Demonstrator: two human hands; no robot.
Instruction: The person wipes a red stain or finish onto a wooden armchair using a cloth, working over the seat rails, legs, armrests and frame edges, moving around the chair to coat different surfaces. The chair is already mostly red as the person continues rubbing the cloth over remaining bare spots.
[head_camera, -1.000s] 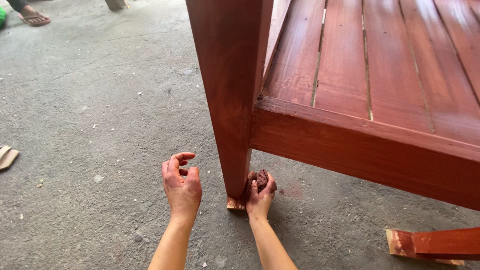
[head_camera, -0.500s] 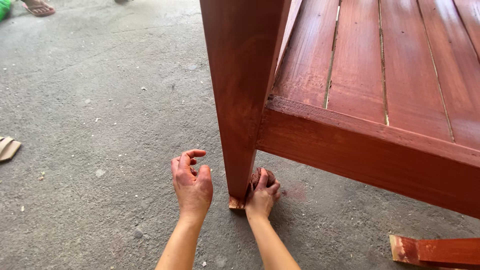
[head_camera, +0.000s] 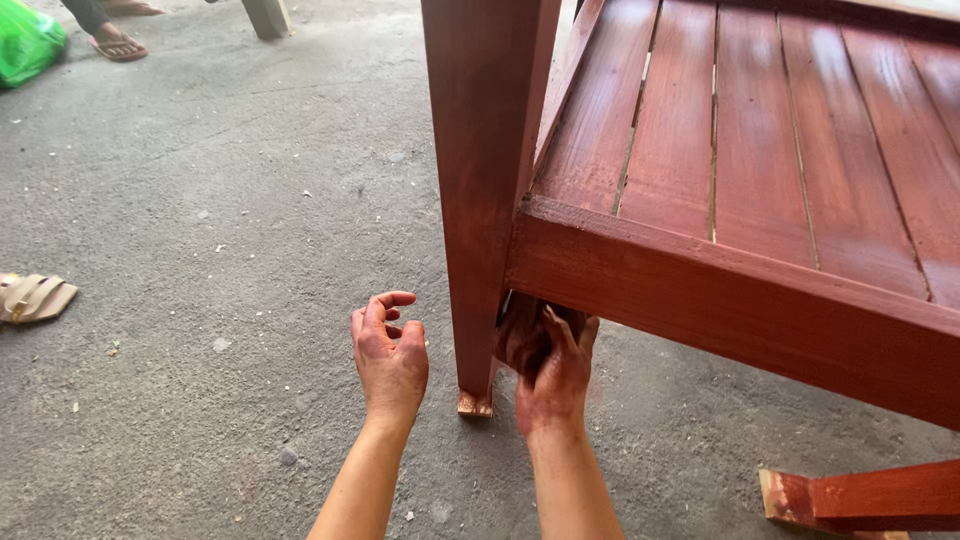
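Right hand (head_camera: 553, 385), frame centre, presses a soft, stain-soaked rag (head_camera: 522, 335) against the stiff leg (head_camera: 478, 200); left hand (head_camera: 390, 355) hovers, fingers loosely curled, empty.

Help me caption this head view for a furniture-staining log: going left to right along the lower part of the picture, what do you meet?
Tan sandal → left hand → stained wooden leg → right hand holding a stain-soaked rag → loose red board end.
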